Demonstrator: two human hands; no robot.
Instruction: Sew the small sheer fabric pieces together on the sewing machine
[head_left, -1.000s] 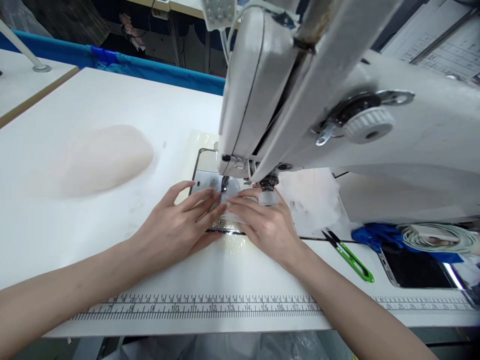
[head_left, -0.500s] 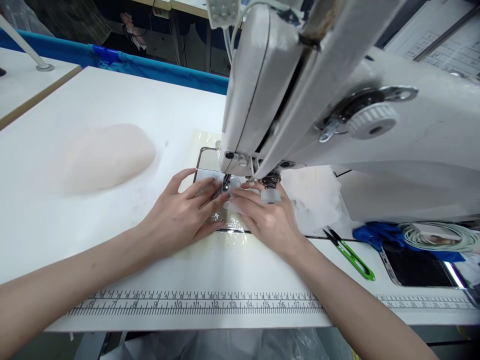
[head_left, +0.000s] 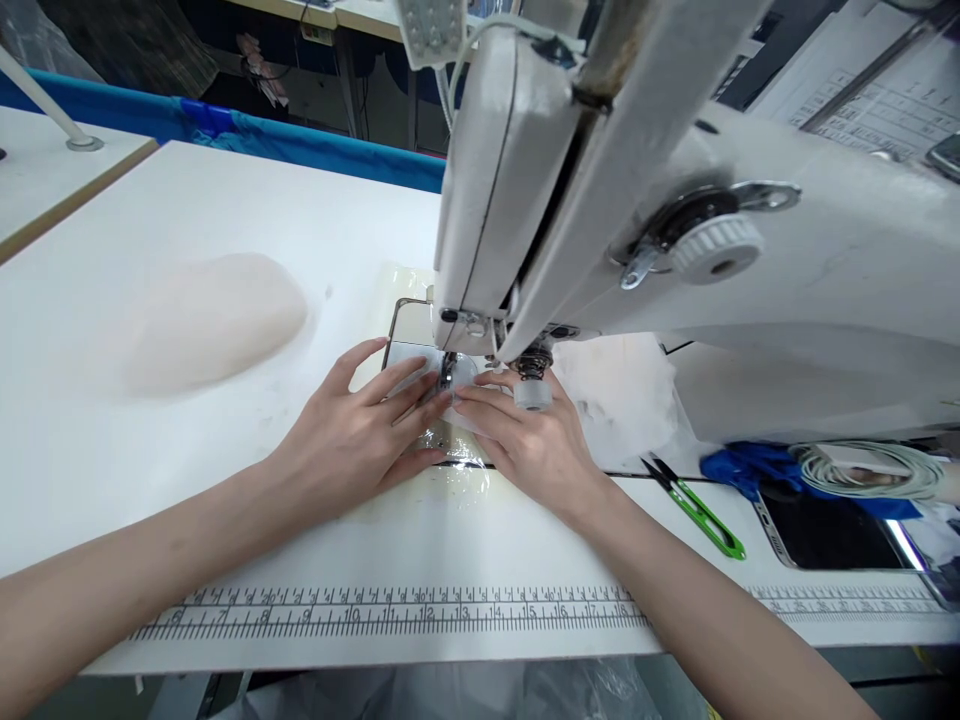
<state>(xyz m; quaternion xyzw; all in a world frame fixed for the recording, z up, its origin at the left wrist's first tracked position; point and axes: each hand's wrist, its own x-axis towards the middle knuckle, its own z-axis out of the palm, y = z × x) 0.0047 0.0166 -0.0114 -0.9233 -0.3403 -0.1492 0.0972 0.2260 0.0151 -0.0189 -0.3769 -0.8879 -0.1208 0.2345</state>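
Note:
Under the head of a white sewing machine (head_left: 480, 170), a small piece of thin white fabric (head_left: 469, 418) lies by the presser foot (head_left: 448, 372). My left hand (head_left: 367, 425) rests left of the foot, fingers stretched out and spread over the metal plate (head_left: 411, 325). From the right, my right hand (head_left: 525, 430) lays its outstretched fingertips on the fabric, its far side partly hidden by the machine's knob. Both hands are open and their fingertips almost meet in front of the foot. The fabric's far edge is hard to make out.
A pale sheer fabric piece (head_left: 217, 320) lies at left; more thin white fabric (head_left: 619, 395) is at right. Green thread snips (head_left: 705, 518), a phone (head_left: 832, 530), blue cloth (head_left: 739, 470) and coiled cord (head_left: 862, 468) lie farther right. A printed ruler (head_left: 405, 612) runs along the front edge.
The view has shifted slightly, so the machine and table items sit a little further left. Both hands keep nearly the same place beside the presser foot.

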